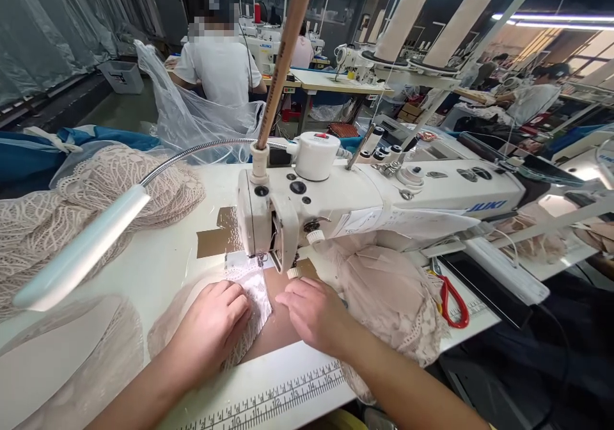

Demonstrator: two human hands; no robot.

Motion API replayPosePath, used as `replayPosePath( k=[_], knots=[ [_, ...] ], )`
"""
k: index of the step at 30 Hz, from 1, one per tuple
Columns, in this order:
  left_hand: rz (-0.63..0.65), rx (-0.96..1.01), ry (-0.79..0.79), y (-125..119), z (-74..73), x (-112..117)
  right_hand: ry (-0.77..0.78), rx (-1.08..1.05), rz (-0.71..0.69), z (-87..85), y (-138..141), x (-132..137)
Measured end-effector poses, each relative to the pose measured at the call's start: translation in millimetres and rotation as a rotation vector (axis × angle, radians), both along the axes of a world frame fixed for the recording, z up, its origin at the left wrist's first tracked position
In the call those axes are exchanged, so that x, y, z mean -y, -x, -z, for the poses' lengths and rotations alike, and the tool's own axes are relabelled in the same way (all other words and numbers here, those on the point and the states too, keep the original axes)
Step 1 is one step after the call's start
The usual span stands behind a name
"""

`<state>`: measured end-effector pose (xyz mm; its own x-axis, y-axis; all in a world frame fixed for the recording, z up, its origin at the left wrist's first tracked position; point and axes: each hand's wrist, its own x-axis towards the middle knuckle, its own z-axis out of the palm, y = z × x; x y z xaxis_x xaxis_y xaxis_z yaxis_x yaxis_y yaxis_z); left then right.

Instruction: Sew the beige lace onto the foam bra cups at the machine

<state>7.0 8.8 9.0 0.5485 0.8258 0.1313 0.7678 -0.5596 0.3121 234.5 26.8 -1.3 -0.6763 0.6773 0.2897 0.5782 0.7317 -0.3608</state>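
A white sewing machine [307, 190] stands on the table, its needle area lit from the left. My left hand [211, 318] lies on a piece of pale lace fabric [259, 292] just in front of the presser foot [261, 260]; its fingers are bent, close together and pressed onto the lace. To the right, my right hand [314, 315] has its fingers drawn together beside a small ridged knob [293, 273], over the brown surface [282, 327]. What its fingertips hold, if anything, is hidden.
Bunched beige lace [129, 174] lies at left, under a lamp [86, 251]. More lace fabric [384, 283] is heaped right of my hand, beside red-handled scissors [453, 302]. A ruler strip [278, 398] runs along the front edge. A person [218, 65] sits ahead.
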Motion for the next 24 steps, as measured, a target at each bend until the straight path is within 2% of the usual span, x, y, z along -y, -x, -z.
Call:
replayPosePath(
  k=[5, 9, 13, 19, 24],
  knots=[
    [-0.029, 0.075, 0.032, 2.1, 3.7, -0.2, 0.012, -0.028, -0.038, -1.8, 0.1, 0.9],
    [-0.048, 0.134, 0.125, 6.8, 1.6, -0.2, -0.007, 0.102, -0.108, -5.5, 4.4, 4.2],
    [0.009, 0.169, 0.170, 11.2, -0.7, -1.2, -0.022, 0.195, -0.170, -6.9, 6.7, 7.3],
    [0.171, 0.053, 0.042, 13.0, 1.8, 0.3, -0.023, 0.193, -0.203, -2.7, 4.7, 8.0],
    [0.251, -0.083, -0.032, 10.6, 3.7, 4.1, -0.040, 0.181, -0.211, -1.1, 3.6, 7.5]
  ],
)
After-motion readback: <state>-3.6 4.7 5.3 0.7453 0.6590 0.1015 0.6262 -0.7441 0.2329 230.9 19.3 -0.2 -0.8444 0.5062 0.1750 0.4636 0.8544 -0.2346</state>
